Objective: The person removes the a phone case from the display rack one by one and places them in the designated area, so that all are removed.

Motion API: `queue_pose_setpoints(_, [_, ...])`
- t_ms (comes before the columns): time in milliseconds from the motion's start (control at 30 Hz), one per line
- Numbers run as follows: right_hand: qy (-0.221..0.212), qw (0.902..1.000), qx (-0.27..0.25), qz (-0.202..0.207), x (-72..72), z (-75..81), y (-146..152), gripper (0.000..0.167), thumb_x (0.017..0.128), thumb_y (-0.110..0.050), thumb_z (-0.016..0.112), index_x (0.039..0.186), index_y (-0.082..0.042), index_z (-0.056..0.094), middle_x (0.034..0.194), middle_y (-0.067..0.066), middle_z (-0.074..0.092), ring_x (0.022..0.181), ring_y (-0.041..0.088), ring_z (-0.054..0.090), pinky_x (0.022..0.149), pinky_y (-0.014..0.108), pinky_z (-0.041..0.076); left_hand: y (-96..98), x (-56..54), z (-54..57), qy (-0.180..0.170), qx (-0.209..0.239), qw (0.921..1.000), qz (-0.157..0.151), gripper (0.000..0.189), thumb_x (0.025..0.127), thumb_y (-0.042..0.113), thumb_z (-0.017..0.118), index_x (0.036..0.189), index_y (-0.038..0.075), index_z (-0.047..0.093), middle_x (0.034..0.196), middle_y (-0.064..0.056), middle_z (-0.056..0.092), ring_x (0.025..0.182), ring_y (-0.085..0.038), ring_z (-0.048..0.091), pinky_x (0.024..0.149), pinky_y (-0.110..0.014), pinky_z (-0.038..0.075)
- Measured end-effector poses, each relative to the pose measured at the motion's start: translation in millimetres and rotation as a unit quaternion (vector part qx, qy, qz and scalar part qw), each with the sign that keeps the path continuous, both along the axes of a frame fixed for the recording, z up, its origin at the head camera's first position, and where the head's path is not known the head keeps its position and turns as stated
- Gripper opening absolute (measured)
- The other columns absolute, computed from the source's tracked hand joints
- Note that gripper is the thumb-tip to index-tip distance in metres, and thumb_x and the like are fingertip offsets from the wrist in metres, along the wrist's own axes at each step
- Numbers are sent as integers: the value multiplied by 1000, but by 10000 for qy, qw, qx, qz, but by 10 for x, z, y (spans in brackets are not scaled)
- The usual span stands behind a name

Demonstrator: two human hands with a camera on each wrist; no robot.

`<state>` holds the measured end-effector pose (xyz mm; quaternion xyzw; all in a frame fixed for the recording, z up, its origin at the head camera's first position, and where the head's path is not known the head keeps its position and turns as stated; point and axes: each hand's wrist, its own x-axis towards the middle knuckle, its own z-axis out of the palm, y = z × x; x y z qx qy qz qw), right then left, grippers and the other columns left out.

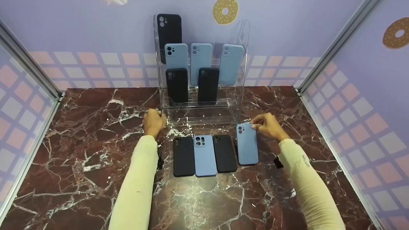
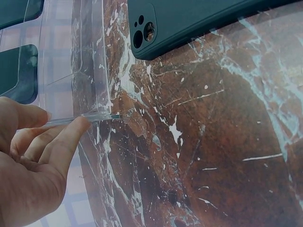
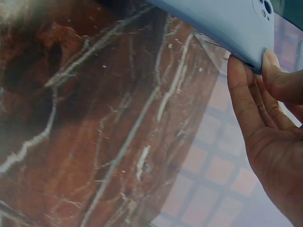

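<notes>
At the upper right corner of a light blue phone case (image 1: 247, 145), my right hand (image 1: 270, 127) pinches it between thumb and fingers. The right wrist view shows that grip on the case (image 3: 218, 23) closely. My left hand (image 1: 154, 122) is at the front left of a clear tiered display stand (image 1: 204, 114). In the left wrist view, the thumb and fingers pinch the stand's thin transparent edge (image 2: 97, 117). Left of the held case lie a black case (image 1: 225, 153), a blue case (image 1: 205, 159) with a larger camera cutout, and another black case (image 1: 184, 156).
Several cases stand in the stand's tiers: a black one (image 1: 169, 32) at the top left, light blue ones (image 1: 231, 64) in the middle, black ones (image 1: 208, 85) below. Patterned walls (image 1: 111, 64) enclose the dark red marbled table (image 1: 96, 134) at the back and sides.
</notes>
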<state>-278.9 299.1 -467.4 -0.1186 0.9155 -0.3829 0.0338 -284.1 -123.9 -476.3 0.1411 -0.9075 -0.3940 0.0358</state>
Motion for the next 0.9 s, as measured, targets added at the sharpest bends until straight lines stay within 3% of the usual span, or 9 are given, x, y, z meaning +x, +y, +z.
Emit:
queue_pose_setpoints(200, [-106,9999,16,129,-3,-134,-10,10,89,7,69,97,12,72,91,24,72,71,46,68,57,25,54,1,-2,-9,-2,-39,10000,-55,29,94,14,55,108,1,77,119,-20,71,115,-44,63,100,-53,47])
queue_pose_setpoints(400, [-272,9996,-64,39,-10,-243,-63,9,88,7,69,95,12,73,88,22,72,69,40,67,55,22,51,-4,0,-15,7,-77,10000,-41,28,93,14,56,105,2,78,117,-20,71,114,-44,64,99,-53,47])
queue_pose_setpoints(500, [-387,9992,-102,-14,-14,-292,-85,9,88,8,69,95,12,73,88,21,72,67,29,66,57,23,52,-5,-7,-14,-33,-63,10000,-44,28,94,14,56,107,2,78,119,-20,71,115,-44,63,101,-53,46])
queue_pose_setpoints(633, [-513,9985,-193,-90,-21,-350,-106,10,88,8,69,96,13,72,89,22,72,68,19,65,63,34,58,-7,-13,-14,-47,-37,10000,-55,28,94,15,56,107,2,78,120,-20,71,115,-44,63,101,-54,46])
queue_pose_setpoints(733, [-571,9980,-198,-178,-21,-383,-119,11,89,7,70,97,13,73,92,23,72,70,19,66,66,41,60,-7,-10,-12,-31,-41,10000,-54,28,94,14,56,105,2,78,119,-20,71,115,-44,64,100,-54,47])
queue_pose_setpoints(900, [-566,9980,-75,-274,-13,-409,-129,12,88,6,71,99,13,73,94,25,73,69,19,67,64,37,60,2,-9,-6,-23,-46,10000,-47,28,94,14,57,107,2,77,120,-20,70,115,-43,63,100,-53,46])
